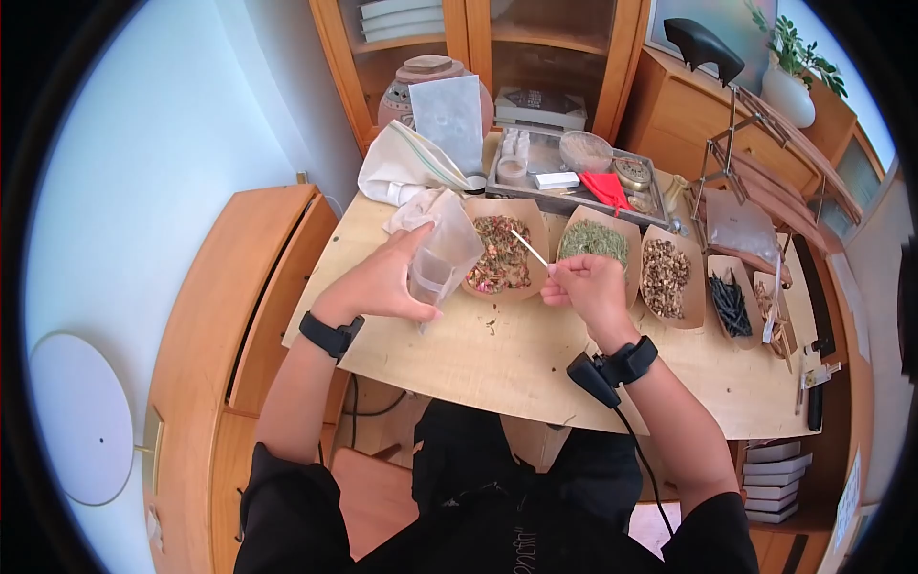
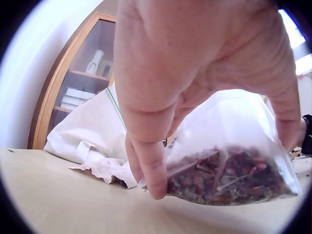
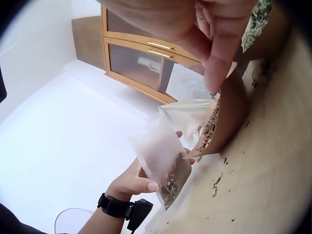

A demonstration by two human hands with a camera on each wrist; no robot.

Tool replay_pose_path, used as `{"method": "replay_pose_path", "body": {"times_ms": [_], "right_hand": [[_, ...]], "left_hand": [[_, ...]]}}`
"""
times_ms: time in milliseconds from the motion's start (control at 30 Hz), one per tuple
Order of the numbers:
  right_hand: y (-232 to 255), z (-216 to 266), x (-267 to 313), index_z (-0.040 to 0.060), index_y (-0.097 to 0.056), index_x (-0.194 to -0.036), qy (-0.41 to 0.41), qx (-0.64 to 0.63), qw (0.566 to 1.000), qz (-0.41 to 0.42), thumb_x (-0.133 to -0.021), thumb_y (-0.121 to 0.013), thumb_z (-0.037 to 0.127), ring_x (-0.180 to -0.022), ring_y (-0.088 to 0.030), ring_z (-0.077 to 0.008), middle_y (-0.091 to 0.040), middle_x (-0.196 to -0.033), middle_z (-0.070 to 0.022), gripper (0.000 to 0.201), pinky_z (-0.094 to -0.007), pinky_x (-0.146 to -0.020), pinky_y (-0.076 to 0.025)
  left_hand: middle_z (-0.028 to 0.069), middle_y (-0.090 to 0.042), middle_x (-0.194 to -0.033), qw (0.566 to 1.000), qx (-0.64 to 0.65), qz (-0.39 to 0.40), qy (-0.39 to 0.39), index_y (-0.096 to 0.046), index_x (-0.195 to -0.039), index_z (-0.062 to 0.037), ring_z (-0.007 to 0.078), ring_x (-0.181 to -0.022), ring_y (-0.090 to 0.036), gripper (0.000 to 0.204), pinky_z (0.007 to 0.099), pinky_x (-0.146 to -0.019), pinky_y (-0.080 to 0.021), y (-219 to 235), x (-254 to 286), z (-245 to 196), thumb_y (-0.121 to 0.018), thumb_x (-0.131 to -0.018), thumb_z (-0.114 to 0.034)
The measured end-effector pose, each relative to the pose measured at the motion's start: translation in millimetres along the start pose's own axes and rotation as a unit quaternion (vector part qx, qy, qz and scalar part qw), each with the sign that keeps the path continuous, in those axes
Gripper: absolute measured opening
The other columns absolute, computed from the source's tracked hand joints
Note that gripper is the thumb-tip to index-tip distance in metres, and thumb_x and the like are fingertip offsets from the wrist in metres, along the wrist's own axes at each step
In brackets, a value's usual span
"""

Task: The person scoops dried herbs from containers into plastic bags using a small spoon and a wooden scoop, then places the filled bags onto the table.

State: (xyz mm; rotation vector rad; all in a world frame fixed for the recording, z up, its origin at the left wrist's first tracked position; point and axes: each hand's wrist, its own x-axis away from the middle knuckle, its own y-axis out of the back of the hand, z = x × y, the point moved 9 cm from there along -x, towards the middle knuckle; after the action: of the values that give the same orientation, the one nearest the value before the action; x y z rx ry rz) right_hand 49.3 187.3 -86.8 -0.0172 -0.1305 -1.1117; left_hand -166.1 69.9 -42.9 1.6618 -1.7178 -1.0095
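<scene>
My left hand (image 1: 378,277) grips a translucent bag (image 1: 448,251) between thumb and fingers. Dark red dried petals and leaf bits (image 2: 229,175) fill its lower part in the left wrist view, where the bag tilts close over the table. My right hand (image 1: 593,285) pinches a thin white stick (image 1: 529,247) between thumb and fingertips. The stick's far end reaches over a brown paper tray (image 1: 539,222) of mixed dried flowers (image 1: 497,266). Behind the right hand, partly covered by it, is another paper tray (image 1: 631,241) with green dried herb (image 1: 593,239).
Farther right stand paper trays of brown dried slices (image 1: 663,277), dark strips (image 1: 730,304) and pale pieces (image 1: 765,301). A white pouch (image 1: 406,163) lies at the back left. Behind the trays is a grey tray (image 1: 574,203) with jars and a red cloth (image 1: 604,189). Crumbs dot the table (image 1: 430,354).
</scene>
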Motion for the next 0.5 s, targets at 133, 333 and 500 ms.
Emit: {"method": "replay_pose_path", "body": {"times_ms": [133,333,500], "right_hand": [[4.0,18.1,12.9,-0.0091,-0.062,-0.09,0.016,-0.022,1.0,0.014,-0.088,-0.063,0.003,-0.064,-0.067,-0.0176,-0.066,-0.077,-0.0133,0.012,-0.0271,-0.058,-0.059],[1.6,67.5,46.6,-0.0088,-0.062,-0.088,0.057,-0.015,0.997,0.04,-0.087,-0.063,0.001,-0.062,-0.067,-0.0164,-0.066,-0.075,-0.0128,0.01,-0.0251,-0.054,-0.057],[-19.6,82.1,62.4,-0.0054,-0.065,-0.086,0.195,0.142,0.969,0.054,-0.085,-0.066,0.003,-0.061,-0.066,-0.0139,-0.068,-0.071,-0.0105,0.009,-0.0243,-0.054,-0.054]], "left_hand": [[0.0293,-0.041,-0.132,1.0,-0.016,0.003,0.005,-0.023,-0.143,0.0091,0.0384,-0.125,-0.041,0.112,0.0369,-0.106,-0.034,-1.1,-2.7,0.1,-0.08,-0.057,-0.035],[0.0302,-0.044,-0.129,0.999,-0.028,0.009,0.015,-0.024,-0.141,0.0109,0.0388,-0.123,-0.044,0.112,0.0373,-0.104,-0.036,-2.2,-9.8,2.9,-0.08,-0.056,-0.036],[0.0303,-0.044,-0.128,1.0,-0.023,0.007,0.01,-0.024,-0.141,0.0124,0.0383,-0.122,-0.044,0.113,0.0374,-0.104,-0.036,-3.7,-13.4,0.2,-0.08,-0.057,-0.037]]}}
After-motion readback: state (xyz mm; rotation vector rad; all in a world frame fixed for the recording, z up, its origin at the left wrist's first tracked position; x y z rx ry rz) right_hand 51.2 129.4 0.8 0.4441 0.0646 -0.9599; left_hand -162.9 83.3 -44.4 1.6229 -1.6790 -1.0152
